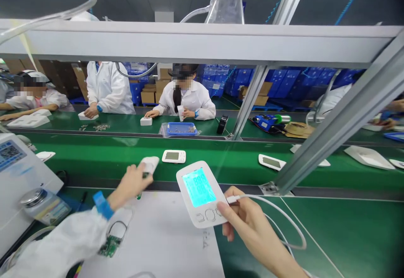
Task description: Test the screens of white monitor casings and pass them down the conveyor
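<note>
My right hand (249,223) grips a white monitor unit (202,193) whose screen glows cyan, held tilted above the white sheet (164,236). A white cable (284,219) with its plug at the unit's right side loops past that hand. My left hand (134,182) reaches out to the green conveyor belt (221,160) and closes on a small white device (150,164) lying there. A blue band sits on my left wrist.
More white units (174,156) (272,161) lie on the belt. A green circuit board (110,246) rests on the sheet's left edge. A grey machine (19,172) stands at left. A slanted metal post (334,130) crosses at right. People in white coats work across the line.
</note>
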Motion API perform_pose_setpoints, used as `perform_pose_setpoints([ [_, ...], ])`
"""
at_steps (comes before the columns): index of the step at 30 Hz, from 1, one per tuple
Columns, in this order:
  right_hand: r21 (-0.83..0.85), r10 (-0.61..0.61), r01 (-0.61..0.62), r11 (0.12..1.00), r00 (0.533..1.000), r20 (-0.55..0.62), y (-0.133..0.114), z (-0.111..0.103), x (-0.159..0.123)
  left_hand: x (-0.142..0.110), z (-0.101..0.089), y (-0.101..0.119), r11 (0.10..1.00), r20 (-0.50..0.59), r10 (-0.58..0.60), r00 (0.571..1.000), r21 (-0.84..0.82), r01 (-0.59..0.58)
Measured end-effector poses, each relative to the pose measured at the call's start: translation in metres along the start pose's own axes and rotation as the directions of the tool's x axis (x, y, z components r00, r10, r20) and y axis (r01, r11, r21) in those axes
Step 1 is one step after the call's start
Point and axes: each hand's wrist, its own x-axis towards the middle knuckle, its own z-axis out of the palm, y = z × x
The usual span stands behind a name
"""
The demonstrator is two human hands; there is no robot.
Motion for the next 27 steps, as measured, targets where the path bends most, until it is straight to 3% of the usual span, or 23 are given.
perform_pose_setpoints([
  [3,0.031,-0.006,0.006,1.000,1.000,0.005,-0.006,0.002,-0.004,-0.076,0.024,0.007,0.973,0.108,0.046,0.993,0.222,-0.069],
  [5,0.056,-0.012,0.011,0.998,1.000,0.015,-0.010,0.003,-0.007,-0.114,0.032,0.006,0.918,0.141,0.055,0.988,0.382,-0.105],
  [7,0.083,-0.029,0.027,0.996,0.999,0.027,-0.012,0.004,-0.009,-0.131,0.032,0.003,0.771,0.173,0.032,0.984,0.622,-0.134],
  [9,0.121,-0.051,0.047,0.992,0.998,0.033,-0.013,0.005,-0.010,-0.132,0.028,0.007,0.678,0.186,0.023,0.982,0.719,-0.152],
  [11,0.168,-0.074,0.069,0.983,0.997,0.026,-0.013,0.008,-0.011,-0.126,0.023,0.022,0.826,0.201,0.041,0.979,0.544,-0.146],
  [13,0.221,-0.093,0.086,0.971,0.995,0.021,-0.011,0.013,-0.010,-0.124,0.022,0.049,0.995,0.246,0.069,0.967,0.057,-0.086],
  [14,0.247,-0.101,0.092,0.965,0.995,0.026,-0.009,0.016,-0.010,-0.125,0.024,0.064,0.970,0.301,0.094,0.949,-0.243,-0.019],
  [15,0.272,-0.109,0.096,0.957,0.994,0.032,-0.007,0.018,-0.009,-0.127,0.027,0.078,0.885,0.342,0.135,0.930,-0.463,0.041],
  [16,0.293,-0.115,0.098,0.951,0.993,0.041,-0.004,0.021,-0.009,-0.129,0.031,0.090,0.805,0.366,0.155,0.918,-0.585,0.097],
  [18,0.310,-0.120,0.096,0.946,0.991,0.061,0.001,0.024,-0.007,-0.133,0.040,0.105,0.738,0.371,0.113,0.922,-0.653,0.172],
  [21,0.275,-0.121,0.089,0.957,0.988,0.101,0.006,0.024,-0.004,-0.133,0.044,0.106,0.785,0.321,0.025,0.947,-0.592,0.180],
  [27,0.303,-0.136,0.114,0.946,0.989,0.054,0.011,0.026,-0.002,-0.127,0.035,0.101,0.817,0.309,0.009,0.951,-0.550,0.171],
])
